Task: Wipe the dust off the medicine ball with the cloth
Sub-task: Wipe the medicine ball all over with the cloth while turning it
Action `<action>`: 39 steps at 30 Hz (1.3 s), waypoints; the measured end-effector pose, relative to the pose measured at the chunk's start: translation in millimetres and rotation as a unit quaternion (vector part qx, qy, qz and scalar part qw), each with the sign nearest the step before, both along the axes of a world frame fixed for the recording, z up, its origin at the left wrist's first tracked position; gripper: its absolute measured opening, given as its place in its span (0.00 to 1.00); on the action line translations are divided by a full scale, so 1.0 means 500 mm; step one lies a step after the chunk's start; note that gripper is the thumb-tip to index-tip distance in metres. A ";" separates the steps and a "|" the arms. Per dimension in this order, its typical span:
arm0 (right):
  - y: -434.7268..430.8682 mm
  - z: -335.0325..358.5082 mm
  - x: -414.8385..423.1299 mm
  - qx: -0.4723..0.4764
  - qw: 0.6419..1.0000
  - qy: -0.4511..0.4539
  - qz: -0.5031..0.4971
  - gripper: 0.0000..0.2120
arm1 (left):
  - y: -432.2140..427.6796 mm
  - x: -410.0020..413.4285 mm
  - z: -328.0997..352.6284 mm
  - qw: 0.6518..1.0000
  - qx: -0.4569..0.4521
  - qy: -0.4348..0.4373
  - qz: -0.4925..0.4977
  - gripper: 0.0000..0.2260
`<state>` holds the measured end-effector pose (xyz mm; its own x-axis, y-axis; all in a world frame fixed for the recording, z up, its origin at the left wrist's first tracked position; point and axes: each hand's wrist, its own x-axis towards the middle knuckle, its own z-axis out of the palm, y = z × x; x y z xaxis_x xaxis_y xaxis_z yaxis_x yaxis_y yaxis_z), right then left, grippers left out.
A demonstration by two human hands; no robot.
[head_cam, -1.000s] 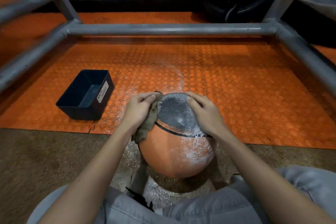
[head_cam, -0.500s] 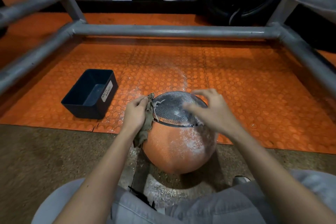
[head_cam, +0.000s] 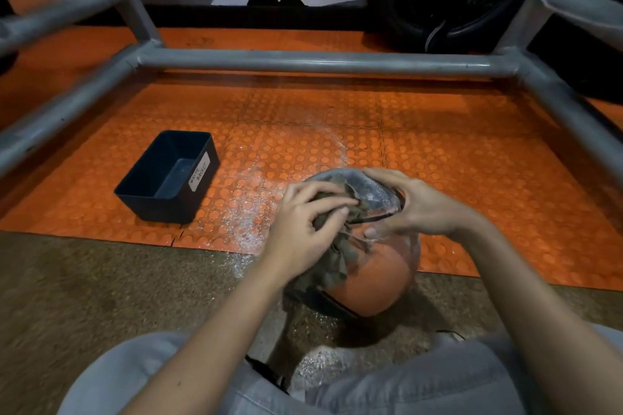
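Orange studded matting (head_cam: 472,178) covers the ground ahead, meeting a brown speckled floor (head_cam: 101,296) nearer the person, with a grey pipe frame (head_cam: 320,61) standing over it. The medicine ball (head_cam: 377,276), orange with a grey panel on top, sits where mat and floor meet, just in front of the person's grey trousers (head_cam: 404,387).

The left hand (head_cam: 303,229) has its grip clenched around a bunched olive-brown cloth (head_cam: 332,263), fingers curled over the wad and pressing it against the ball's upper left side. The loose end of the cloth hangs down over the orange part.

The right hand (head_cam: 421,205) grasps the ball from the right. Its fingers are curved over the grey panel and its thumb presses low on the front.

White dust (head_cam: 249,209) is scattered on the mat left of the ball. A dark bin (head_cam: 161,209) labelled "waste basket" stands well apart to the left.
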<state>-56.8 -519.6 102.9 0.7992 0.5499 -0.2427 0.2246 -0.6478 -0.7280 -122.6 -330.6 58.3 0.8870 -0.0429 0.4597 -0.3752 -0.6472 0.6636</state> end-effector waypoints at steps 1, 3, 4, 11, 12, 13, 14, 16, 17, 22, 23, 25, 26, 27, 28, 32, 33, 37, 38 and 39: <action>0.000 0.002 -0.005 -0.008 1.000 -0.020 -0.014 0.51 | -0.003 -0.001 -0.002 1.000 -0.007 -0.004 0.011 0.14; 0.016 0.002 -0.021 -0.068 0.994 -0.086 -0.023 0.54 | -0.008 -0.003 0.000 0.999 -0.026 -0.003 0.041 0.13; 0.028 -0.002 -0.032 -0.107 0.988 -0.113 -0.014 0.55 | -0.009 -0.003 0.003 0.998 -0.039 0.004 0.054 0.13; 0.074 -0.037 -0.062 -0.105 0.984 -0.146 0.011 0.57 | 0.086 0.029 -0.002 0.947 -0.259 0.145 0.123 0.07; 0.076 -0.039 -0.063 -0.102 0.984 -0.147 0.012 0.57 | 0.093 0.038 -0.003 0.922 -0.307 0.187 0.145 0.06; 0.078 -0.039 -0.064 -0.096 0.984 -0.149 0.012 0.57 | 0.095 0.044 -0.004 0.905 -0.330 0.214 0.163 0.06; 0.079 -0.039 -0.064 -0.087 0.985 -0.150 0.009 0.57 | 0.096 0.049 -0.005 0.906 -0.321 0.215 0.172 0.07; 0.075 -0.035 -0.059 -0.073 0.986 -0.148 -0.007 0.56 | 0.082 0.042 -0.006 0.945 -0.249 0.153 0.147 0.08; 0.070 -0.032 -0.055 -0.071 0.987 -0.145 -0.014 0.55 | 0.067 0.030 -0.005 0.967 -0.197 0.107 0.117 0.08; 0.047 -0.026 -0.048 -0.081 0.988 -0.134 -0.013 0.56 | 0.031 0.000 0.001 0.999 -0.033 0.026 0.012 0.09; 0.046 -0.027 -0.051 -0.078 0.988 -0.133 -0.010 0.56 | 0.044 0.013 0.001 0.993 -0.093 0.058 0.035 0.07; 0.049 -0.029 -0.055 -0.062 0.989 -0.135 -0.005 0.57 | 0.075 0.037 -0.003 0.948 -0.249 0.162 0.117 0.08; 0.052 -0.030 -0.057 -0.056 0.989 -0.136 -0.002 0.57 | 0.085 0.044 -0.006 0.918 -0.302 0.206 0.153 0.09; 0.056 -0.030 -0.058 -0.052 0.989 -0.136 0.000 0.58 | 0.089 0.046 -0.010 0.906 -0.316 0.222 0.176 0.09; 0.059 -0.030 -0.056 -0.050 0.989 -0.138 0.001 0.58 | 0.087 0.045 -0.014 0.910 -0.304 0.210 0.185 0.08; 0.065 -0.021 -0.025 -0.083 0.987 -0.132 0.030 0.55 | 0.043 0.017 -0.008 0.982 -0.134 0.068 0.111 0.07; 0.067 -0.017 -0.013 -0.094 0.987 -0.126 0.044 0.54 | 0.032 0.011 -0.007 0.991 -0.082 0.043 0.092 0.08; 0.068 -0.023 0.013 -0.048 0.987 -0.148 0.039 0.49 | 0.021 0.012 -0.003 0.991 -0.067 0.025 0.117 0.10; 0.072 -0.036 0.006 0.011 0.983 -0.182 0.000 0.45 | 0.025 0.015 -0.006 0.988 -0.067 0.024 0.134 0.11; 0.082 -0.050 -0.008 0.085 0.970 -0.222 -0.051 0.40 | 0.028 0.018 -0.008 0.985 -0.071 0.025 0.154 0.11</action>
<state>-60.6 -478.8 78.1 0.8562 0.4652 0.2247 0.4819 -0.5623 -0.6720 -113.7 -316.7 54.2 0.8696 0.2930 0.3974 -0.1408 -0.6242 0.7685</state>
